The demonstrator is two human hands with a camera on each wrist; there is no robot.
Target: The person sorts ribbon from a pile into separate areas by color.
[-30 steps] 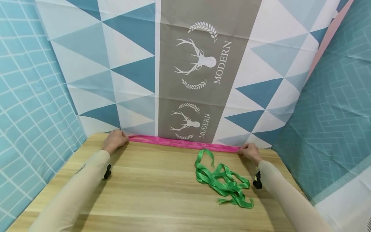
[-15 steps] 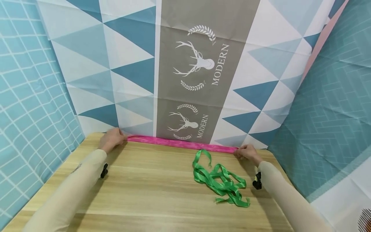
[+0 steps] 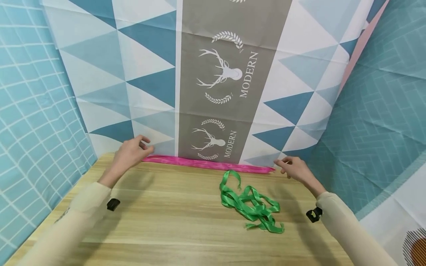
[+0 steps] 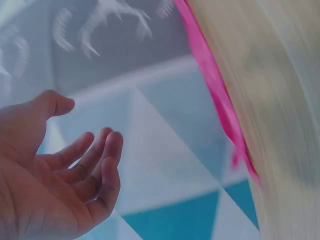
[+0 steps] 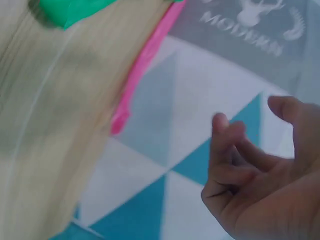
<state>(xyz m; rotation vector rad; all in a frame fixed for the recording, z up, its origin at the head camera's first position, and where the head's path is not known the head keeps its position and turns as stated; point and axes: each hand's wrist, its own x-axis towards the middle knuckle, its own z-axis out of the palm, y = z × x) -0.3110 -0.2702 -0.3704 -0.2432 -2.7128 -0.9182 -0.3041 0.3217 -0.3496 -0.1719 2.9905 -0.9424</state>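
A pink ribbon (image 3: pixel 206 164) lies stretched in a long line along the far edge of the wooden table (image 3: pixel 173 221). My left hand (image 3: pixel 129 153) hovers by the ribbon's left end, its fingers loosely bent and holding nothing. In the left wrist view the thumb stands well apart from the fingers (image 4: pixel 111 170), and the ribbon lies off to the right. At the other end my right hand (image 3: pixel 294 168) is raised beside the ribbon's tip, thumb and fingers parted with nothing between them. A tangled green ribbon (image 3: pixel 249 207) lies on the table, nearer than the pink one and left of the right forearm.
Behind the table hangs a cloth (image 3: pixel 149 85) with triangles, deer heads and lettering. Light blue checked cloth (image 3: pixel 33 122) borders the left side, and teal patterned cloth (image 3: pixel 376 122) the right. Both sleeved forearms carry a small black device at the wrist.
Both hands have let go of the pink ribbon's ends and lifted, the right hand also shifting outward. The pink ribbon stays along the far edge. The head view has shifted slightly.
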